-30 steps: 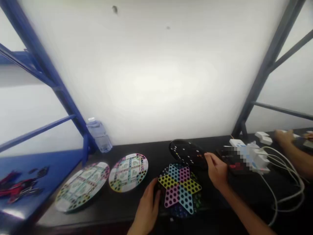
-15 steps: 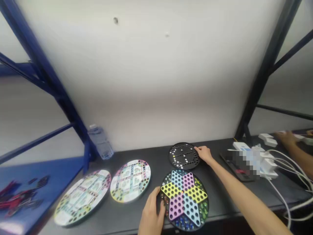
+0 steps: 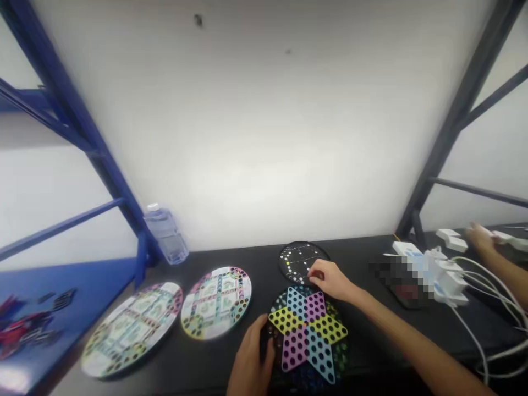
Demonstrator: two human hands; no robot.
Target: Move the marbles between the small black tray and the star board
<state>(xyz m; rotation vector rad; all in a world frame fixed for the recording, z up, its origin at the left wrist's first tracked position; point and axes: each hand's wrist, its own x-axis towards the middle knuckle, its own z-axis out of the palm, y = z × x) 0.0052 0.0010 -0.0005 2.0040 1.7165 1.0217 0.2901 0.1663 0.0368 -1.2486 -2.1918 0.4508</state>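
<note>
Left hand half-closed, its grip cupped against the rim of a round Chinese checkers board on the desk; right hand loosely curled, fingers spread slightly beside a smaller black disc, contact unclear.

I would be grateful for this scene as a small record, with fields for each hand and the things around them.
left hand: at the left edge of the Chinese checkers board
right hand: fingertips over the lower edge of the small black round board
nearby: a printed round board, a second one, a plastic water bottle
other person: a hand beyond the white power adapters
</note>
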